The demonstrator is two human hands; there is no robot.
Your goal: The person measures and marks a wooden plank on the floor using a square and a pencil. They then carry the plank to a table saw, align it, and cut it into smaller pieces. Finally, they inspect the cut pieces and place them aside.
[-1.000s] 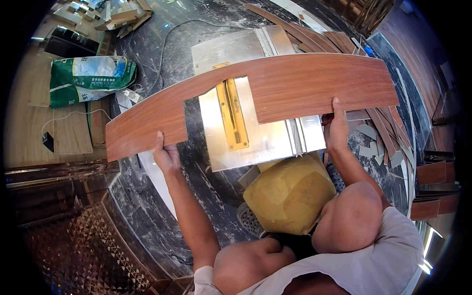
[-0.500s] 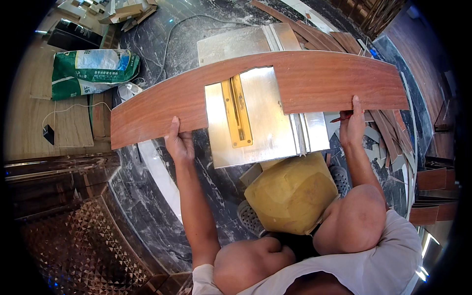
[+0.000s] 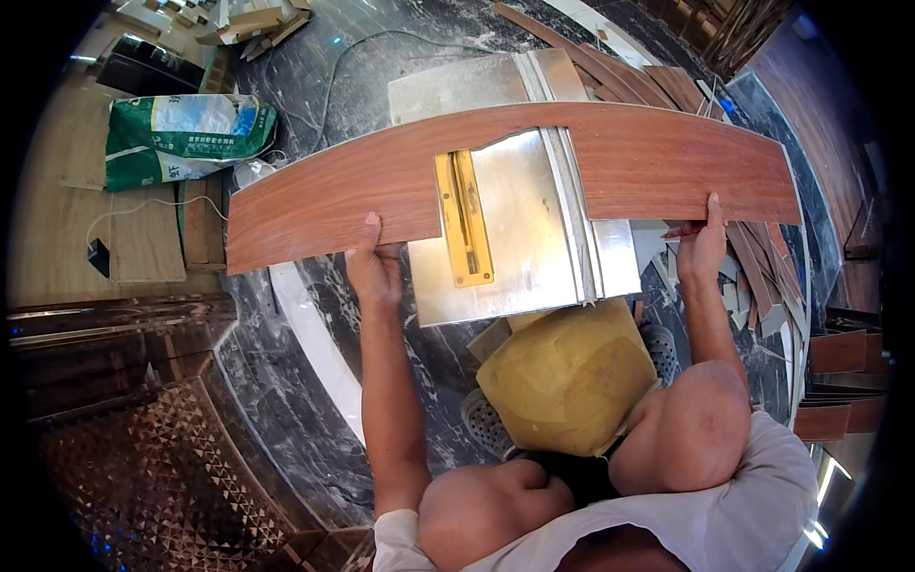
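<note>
A long reddish-brown wood plank with a rectangular notch in its near edge spans the metal saw table. My left hand grips the near edge left of the notch, thumb on top and fingers underneath. Near the plank's right end, my right hand holds the same edge in the same way. A thin red pencil-like stick pokes out from the right hand's fingers. Through the notch shows the saw's yellow slotted insert, partly bordered by the plank. A metal guide rail runs beside it.
Below the saw table is a yellowish rounded block between my feet. Wood offcuts lie piled at right. A green-and-white bag stands at left, near a black box. A cable crosses the dark marbled floor.
Both hands have shifted the plank to the right across the saw table, levelling it slightly. Its notch now sits farther right, and the left part reaches the yellow insert's edge.
</note>
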